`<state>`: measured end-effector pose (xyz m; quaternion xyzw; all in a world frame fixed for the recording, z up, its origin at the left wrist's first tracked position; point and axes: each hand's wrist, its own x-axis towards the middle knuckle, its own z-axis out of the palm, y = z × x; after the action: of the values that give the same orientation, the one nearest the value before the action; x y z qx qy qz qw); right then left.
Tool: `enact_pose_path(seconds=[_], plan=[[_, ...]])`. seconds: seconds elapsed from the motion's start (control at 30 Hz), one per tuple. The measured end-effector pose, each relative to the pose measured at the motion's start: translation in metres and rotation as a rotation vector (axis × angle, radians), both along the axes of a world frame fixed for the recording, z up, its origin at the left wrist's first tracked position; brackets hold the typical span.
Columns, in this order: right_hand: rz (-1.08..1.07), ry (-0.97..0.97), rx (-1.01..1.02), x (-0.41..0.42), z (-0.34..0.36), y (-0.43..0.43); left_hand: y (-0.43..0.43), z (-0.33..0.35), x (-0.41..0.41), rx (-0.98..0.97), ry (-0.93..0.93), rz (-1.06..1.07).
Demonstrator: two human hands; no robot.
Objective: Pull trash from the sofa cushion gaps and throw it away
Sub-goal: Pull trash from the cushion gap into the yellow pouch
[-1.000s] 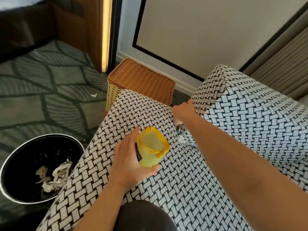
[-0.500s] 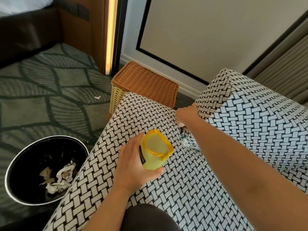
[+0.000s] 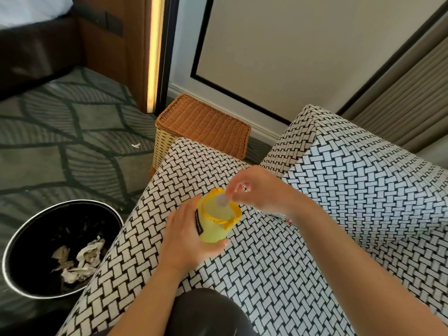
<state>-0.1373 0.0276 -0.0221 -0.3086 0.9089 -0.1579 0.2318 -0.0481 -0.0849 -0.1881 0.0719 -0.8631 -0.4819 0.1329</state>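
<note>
At the centre of the frame the left hand (image 3: pixel 184 238) wraps its fingers and thumb round a yellow cup (image 3: pixel 215 221), mouth tilted up toward the other hand so that it serves as a collector. It hovers just above the sofa seat cushion (image 3: pixel 254 275). The right hand (image 3: pixel 261 190) pinches a small pale scrap (image 3: pixel 221 200) between its fingertips right over the cup's open mouth, the other fingers curled. The scrap is probably paper, though blur hides what it is.

Just right of the hands, more litter (image 3: pixel 284 217) peeks from the gap where the seat meets the back cushion (image 3: pixel 363 190), so gathering into the cup saves trips.

The black waste bin (image 3: pixel 38 229) stands on the carpet at lower left, crumpled paper (image 3: pixel 82 258) inside, within easy reach for emptying.
</note>
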Motion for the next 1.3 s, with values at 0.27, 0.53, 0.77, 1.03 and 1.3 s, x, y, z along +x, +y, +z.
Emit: enact_pose_path(seconds=[0.27, 0.53, 0.77, 1.03, 1.3], plan=[[-0.184, 0.262, 0.130, -0.068, -0.035, 0.013, 0.000, -0.006, -0.002, -0.007, 0.007, 0.004], [0.047, 0.360, 0.824, -0.097, -0.088, 0.007, -0.001, -0.007, -0.001, 0.019, 0.030, 0.015], [0.041, 0.186, 1.120, -0.109, -0.084, -0.005, -0.001, -0.004, 0.000, 0.031, 0.052, 0.009], [0.158, 0.541, 1.101, -0.088, -0.097, 0.013, -0.002, 0.001, 0.002, 0.062, 0.085, 0.014], [0.044, 0.718, 1.173, -0.065, -0.121, 0.019, -0.002, 0.000, 0.002, 0.037, 0.085, -0.006]])
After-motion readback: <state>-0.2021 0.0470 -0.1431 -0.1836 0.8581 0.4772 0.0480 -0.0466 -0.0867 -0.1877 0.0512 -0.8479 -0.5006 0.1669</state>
